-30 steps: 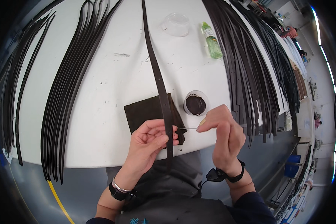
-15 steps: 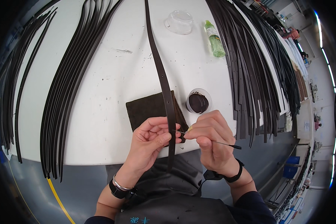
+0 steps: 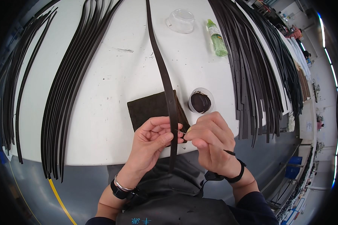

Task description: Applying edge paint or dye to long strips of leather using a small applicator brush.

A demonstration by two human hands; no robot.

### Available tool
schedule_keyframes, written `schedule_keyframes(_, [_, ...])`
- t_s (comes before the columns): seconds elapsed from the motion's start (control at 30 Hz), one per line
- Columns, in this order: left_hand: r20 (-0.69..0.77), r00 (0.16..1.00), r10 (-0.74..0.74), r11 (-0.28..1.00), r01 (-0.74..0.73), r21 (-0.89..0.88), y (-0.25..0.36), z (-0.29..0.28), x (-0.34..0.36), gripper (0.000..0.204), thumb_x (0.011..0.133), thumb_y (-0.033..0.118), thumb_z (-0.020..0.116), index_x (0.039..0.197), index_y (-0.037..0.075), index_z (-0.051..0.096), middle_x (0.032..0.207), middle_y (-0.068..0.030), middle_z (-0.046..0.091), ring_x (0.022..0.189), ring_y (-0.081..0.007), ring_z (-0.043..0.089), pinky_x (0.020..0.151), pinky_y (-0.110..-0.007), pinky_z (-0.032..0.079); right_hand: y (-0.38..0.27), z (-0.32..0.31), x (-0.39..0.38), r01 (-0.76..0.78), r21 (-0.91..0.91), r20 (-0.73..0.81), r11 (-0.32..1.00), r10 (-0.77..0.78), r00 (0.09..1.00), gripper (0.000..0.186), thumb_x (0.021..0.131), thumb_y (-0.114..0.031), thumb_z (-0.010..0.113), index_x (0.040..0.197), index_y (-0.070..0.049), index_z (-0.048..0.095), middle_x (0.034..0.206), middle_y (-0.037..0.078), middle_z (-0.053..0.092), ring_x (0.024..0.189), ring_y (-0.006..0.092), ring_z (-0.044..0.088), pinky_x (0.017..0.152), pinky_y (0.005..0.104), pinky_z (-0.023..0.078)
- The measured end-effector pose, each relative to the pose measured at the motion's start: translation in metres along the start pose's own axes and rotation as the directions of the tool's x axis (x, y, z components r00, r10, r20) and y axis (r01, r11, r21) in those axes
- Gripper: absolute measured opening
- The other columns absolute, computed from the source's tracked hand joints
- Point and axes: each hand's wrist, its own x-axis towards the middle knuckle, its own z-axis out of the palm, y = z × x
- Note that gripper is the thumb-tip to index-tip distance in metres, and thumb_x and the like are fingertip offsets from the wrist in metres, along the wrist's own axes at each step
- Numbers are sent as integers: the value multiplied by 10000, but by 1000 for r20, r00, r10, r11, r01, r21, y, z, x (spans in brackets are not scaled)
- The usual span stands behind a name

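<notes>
A long black strap (image 3: 160, 67) with small holes runs from the far edge of the table toward me. My left hand (image 3: 148, 140) pinches its near end between thumb and fingers; the tip hangs past the table edge. In my right hand (image 3: 214, 138) is a thin metal rod tool with a dark rear end (image 3: 230, 152). Its fine tip points at the strap's right edge, beside my left fingers; whether it touches cannot be told. Under the strap lies a dark folded cloth (image 3: 148, 107). A clear cup of dark brown paste (image 3: 201, 101) stands just beyond my right hand.
Rows of black straps (image 3: 69, 86) lie on the left, and more straps (image 3: 248, 75) on the right. At the back are a clear plastic tub (image 3: 181, 21) and a green bottle (image 3: 217, 39) on its side. The white table's edge (image 3: 90, 163) is close to me.
The tool's rear end has swung down and a little left, so the rod slants more steeply. My right hand has shifted slightly; my left hand keeps its hold on the strap.
</notes>
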Motion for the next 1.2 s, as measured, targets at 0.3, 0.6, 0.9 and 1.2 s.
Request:
schedule_keyframes(0.3, [-7, 1000, -3, 1000, 3, 7, 0, 2, 0, 275, 897, -27, 558, 1168, -11, 515, 1117, -153, 620, 951, -209, 649, 861, -357, 558, 0, 0, -1, -8, -8, -1, 1000, 8, 1000, 134, 763, -65, 700, 830, -5, 600, 772, 70, 597, 705, 268, 537, 599, 332, 445])
schedule_keyframes(0.6, [1, 1000, 6, 1000, -6, 16, -1, 0, 0, 275, 901, -25, 553, 1172, -9, 514, 1126, -154, 617, 979, -211, 640, 860, -361, 559, -3, -3, -2, -30, -10, 40, 1000, 30, 999, 134, 767, -50, 694, 848, -2, 598, 785, 69, 601, 715, 268, 547, 611, 337, 447])
schedule_keyframes(0.9, [-1, 1000, 7, 1000, -7, 19, -1, 1, 1, 271, 903, -31, 543, 1172, -7, 517, 1129, -153, 615, 961, -206, 641, 858, -366, 559, -4, -3, -1, -35, 10, 65, 999, 34, 997, 130, 768, -36, 690, 853, -2, 598, 794, 74, 602, 727, 268, 550, 609, 342, 446])
schedule_keyframes(1.2, [7, 1000, -4, 1000, 4, 17, 1, 0, 0, 267, 905, -27, 542, 1171, -13, 514, 1131, -156, 613, 971, -209, 640, 862, -366, 557, -3, -1, -1, -24, 60, 52, 998, 21, 998, 111, 779, -28, 674, 844, 0, 589, 789, 76, 597, 717, 271, 546, 611, 348, 445])
